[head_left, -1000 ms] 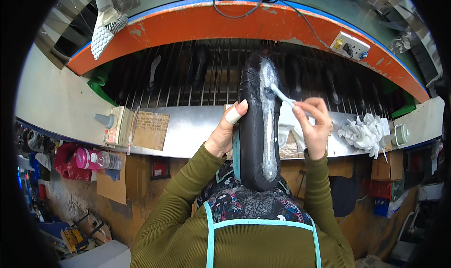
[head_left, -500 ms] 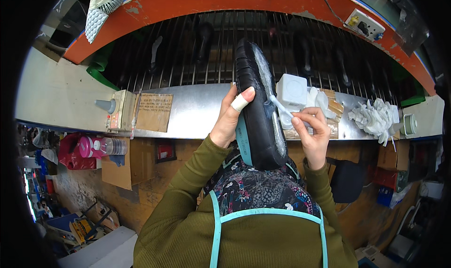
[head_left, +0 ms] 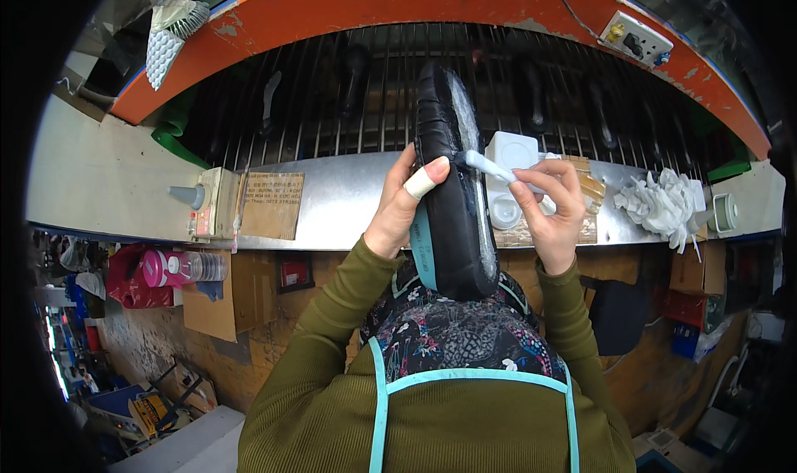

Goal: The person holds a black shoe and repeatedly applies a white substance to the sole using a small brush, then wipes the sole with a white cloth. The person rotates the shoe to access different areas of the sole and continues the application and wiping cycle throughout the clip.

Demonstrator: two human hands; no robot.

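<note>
Black shoe (head_left: 448, 182) is held upright over the metal bench (head_left: 349, 199), sole side facing right. Left hand (head_left: 403, 203) is clenched around its left edge, thumb taped. Right hand (head_left: 552, 207) pinches a white brush (head_left: 490, 166), tip touching the shoe's right side. White container (head_left: 508, 178) sits just right of the shoe, behind the brush; crumpled white rag (head_left: 660, 203) farther right; cardboard sheet (head_left: 270, 203) well left.

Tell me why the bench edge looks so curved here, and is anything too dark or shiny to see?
Head view: the fisheye lens bends the orange bench edge toward the rim; corners go black. The steel shelf shows soft glare, the black shoe a wet sheen. The rack behind sits in shadow.
</note>
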